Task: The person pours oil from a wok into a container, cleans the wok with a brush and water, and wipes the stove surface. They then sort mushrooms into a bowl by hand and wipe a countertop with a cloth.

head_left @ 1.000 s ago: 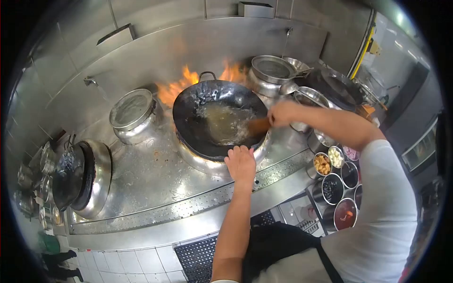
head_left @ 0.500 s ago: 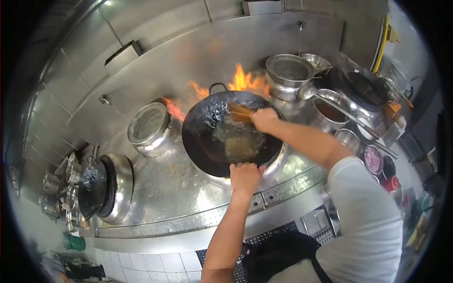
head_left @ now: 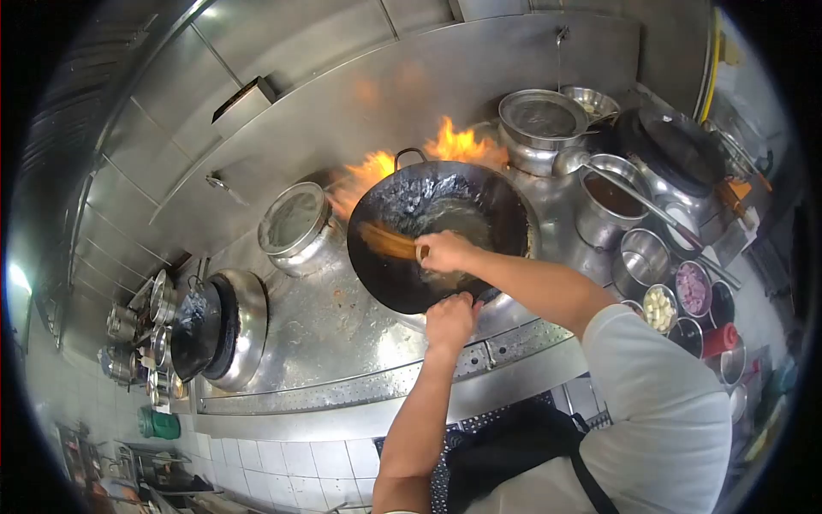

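**Bamboo brush, swept from the upper part of the wok to its left side; wok on the flaming burner, centre of the frame**

Moved since the earlier frame: bamboo brush [head_left: 390,241], then near the wok's far wall, now across the left part of the bowl; right hand [head_left: 447,253] lower with it; left hand [head_left: 452,324] still at the near rim; surroundings shifted with the camera.

Right hand: clamped on the brush's butt end, bristles pointing left; the low hold probably lets the splayed tips follow the curved wall. Left hand: closed over the near rim of the wok [head_left: 377,283], likely to steady it; its fingertips are hard to make out. The hands are apart but near each other, one over the bowl, one at its edge.

Edges: far rim, with loop handle [head_left: 409,152], backed by flames [head_left: 462,141], the hot side; near rim, occupied by the left hand; walls rising all round, bounding the brush's sweep.

Room: widest for the brush inside the bowl, toward its right half; outside, steel counter [head_left: 342,343] at centre left; right of frame tighter, with ladle [head_left: 569,161] lying over stockpot [head_left: 610,193].
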Available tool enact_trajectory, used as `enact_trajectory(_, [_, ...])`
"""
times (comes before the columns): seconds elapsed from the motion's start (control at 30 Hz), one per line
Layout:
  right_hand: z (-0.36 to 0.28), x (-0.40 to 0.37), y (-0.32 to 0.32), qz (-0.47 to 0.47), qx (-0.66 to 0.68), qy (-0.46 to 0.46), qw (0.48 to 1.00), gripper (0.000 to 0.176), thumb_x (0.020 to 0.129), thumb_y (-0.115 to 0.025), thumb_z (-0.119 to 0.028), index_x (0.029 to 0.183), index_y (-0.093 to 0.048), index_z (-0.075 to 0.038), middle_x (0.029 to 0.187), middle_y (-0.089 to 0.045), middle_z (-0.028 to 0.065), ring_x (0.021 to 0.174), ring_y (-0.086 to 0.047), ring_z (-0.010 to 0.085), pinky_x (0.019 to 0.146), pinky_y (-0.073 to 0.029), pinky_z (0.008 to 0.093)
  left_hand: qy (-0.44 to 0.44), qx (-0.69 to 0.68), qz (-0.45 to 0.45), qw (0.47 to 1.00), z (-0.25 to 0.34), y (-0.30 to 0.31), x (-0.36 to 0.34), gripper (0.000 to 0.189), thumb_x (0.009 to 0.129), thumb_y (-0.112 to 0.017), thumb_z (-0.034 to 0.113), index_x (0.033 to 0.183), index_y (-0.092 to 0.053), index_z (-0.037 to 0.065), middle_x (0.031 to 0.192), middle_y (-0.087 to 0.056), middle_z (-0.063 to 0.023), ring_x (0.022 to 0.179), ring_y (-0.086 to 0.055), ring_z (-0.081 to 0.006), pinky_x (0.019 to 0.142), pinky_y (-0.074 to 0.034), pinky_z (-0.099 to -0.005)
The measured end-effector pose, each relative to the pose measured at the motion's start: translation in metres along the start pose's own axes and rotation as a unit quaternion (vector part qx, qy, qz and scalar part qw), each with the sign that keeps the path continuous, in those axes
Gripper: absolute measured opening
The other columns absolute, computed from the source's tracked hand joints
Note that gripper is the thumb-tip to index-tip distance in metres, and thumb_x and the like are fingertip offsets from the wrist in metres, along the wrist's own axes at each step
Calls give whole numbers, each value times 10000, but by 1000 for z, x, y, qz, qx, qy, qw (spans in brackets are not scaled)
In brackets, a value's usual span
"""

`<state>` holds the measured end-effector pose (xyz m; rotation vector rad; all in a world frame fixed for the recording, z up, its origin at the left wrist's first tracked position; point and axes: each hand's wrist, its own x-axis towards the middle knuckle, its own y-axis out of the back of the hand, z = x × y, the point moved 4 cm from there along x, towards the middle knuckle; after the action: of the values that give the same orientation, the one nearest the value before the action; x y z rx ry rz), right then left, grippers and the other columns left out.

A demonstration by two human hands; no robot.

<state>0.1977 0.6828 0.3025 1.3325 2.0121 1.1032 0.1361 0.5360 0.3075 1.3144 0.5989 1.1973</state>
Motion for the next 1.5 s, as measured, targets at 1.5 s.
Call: enact_trajectory(1.5, [-82, -438, 193, 352, 229, -150, 895, 505, 941, -654, -170, 1404, -499, -43, 918, -617, -2, 594, -482, 24, 515, -408, 188, 101, -357, 334, 866, -108, 201, -26, 479, 822, -756, 421, 768, -659, -45, 705, -627, -274, 671, -635, -416, 639, -492, -454])
